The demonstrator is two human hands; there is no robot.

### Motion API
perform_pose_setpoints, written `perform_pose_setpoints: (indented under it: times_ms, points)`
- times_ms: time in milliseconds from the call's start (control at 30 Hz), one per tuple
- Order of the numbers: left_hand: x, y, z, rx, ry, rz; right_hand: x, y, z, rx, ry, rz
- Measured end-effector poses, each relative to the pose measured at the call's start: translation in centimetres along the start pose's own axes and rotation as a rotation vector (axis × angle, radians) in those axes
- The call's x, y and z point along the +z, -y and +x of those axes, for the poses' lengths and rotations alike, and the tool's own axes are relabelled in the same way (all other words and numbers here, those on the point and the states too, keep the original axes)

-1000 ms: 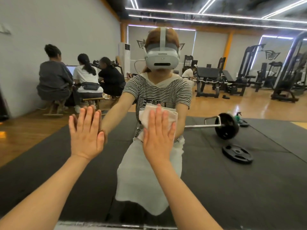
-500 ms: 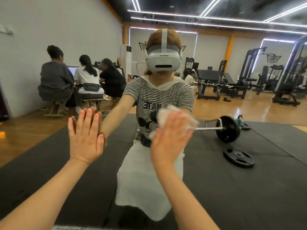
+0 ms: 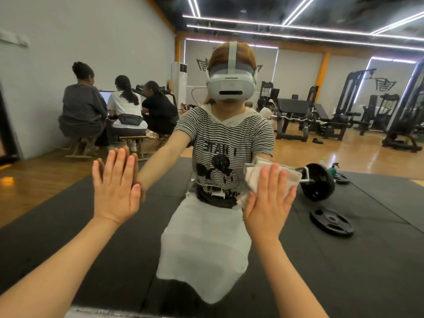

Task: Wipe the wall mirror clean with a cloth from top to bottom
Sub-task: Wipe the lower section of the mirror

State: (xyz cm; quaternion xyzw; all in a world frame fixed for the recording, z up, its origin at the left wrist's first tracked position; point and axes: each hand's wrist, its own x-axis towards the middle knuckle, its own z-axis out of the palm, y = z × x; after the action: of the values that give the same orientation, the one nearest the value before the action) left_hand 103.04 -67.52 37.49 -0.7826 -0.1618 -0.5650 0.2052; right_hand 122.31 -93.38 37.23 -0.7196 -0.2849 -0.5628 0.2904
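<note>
The wall mirror (image 3: pixel 68 237) fills the view, and both hands lie flat against its glass. The left hand (image 3: pixel 114 191) presses on the bare surface, fingers straight and close together, holding nothing. The right hand (image 3: pixel 268 203) presses a crumpled white cloth (image 3: pixel 254 177) to the mirror at about the same height, fingers straight and slightly spread, the cloth showing above and left of the fingertips. In the reflection, a barbell (image 3: pixel 319 182) and a loose weight plate (image 3: pixel 331 222) lie on the black floor mat (image 3: pixel 367 271).
</note>
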Motion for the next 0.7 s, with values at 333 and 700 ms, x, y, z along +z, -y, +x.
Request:
perform_pose_setpoints:
  times_ms: [333, 700]
  points:
    - [0.1, 0.2, -0.1, -0.014, 0.041, 0.032, 0.3, 0.3, -0.4, -0.003, -0.023, 0.022]
    - [-0.6, -0.3, 0.1, -0.046, 0.08, 0.097, 0.1, 1.5, -0.7, 0.036, 0.002, 0.103]
